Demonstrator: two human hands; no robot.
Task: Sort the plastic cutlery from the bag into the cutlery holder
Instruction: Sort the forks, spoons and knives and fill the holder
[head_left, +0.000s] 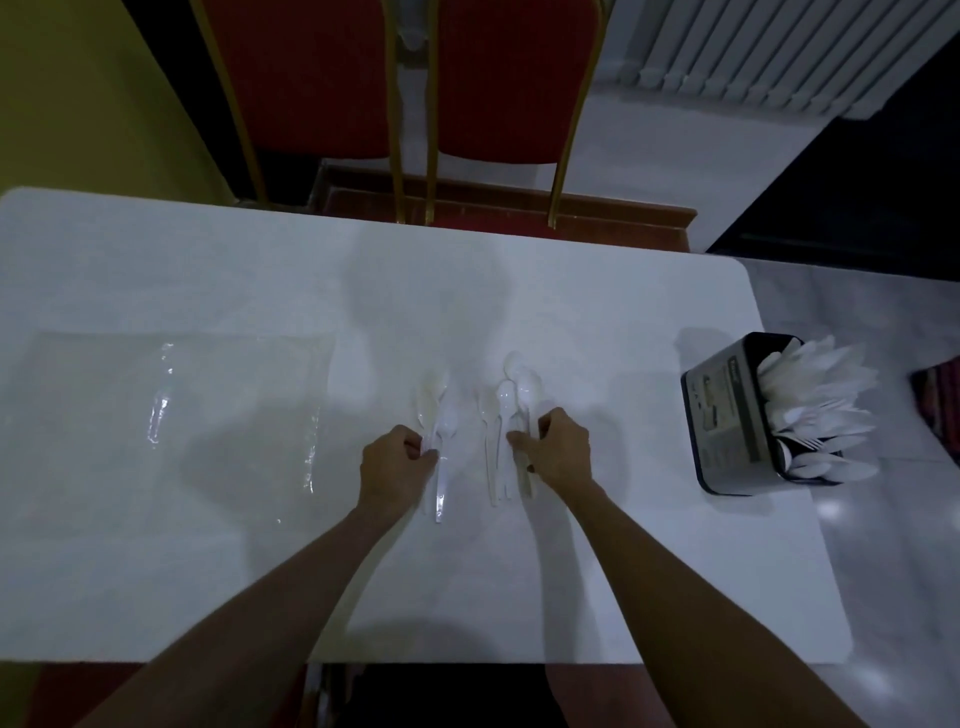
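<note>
Left cluster of spoons (445, 422) is pinched at the handles by the left hand (397, 460); right cluster of spoons (505, 396) by the right hand (561, 449). Cutlery holder (727, 415) is set at 3 o'clock of the hands, bag (171, 415) at 9 o'clock.

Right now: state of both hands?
Left hand: pinching the handles of the left group of white plastic spoons.
Right hand: gripping the handles of the right group of white plastic spoons.
</note>
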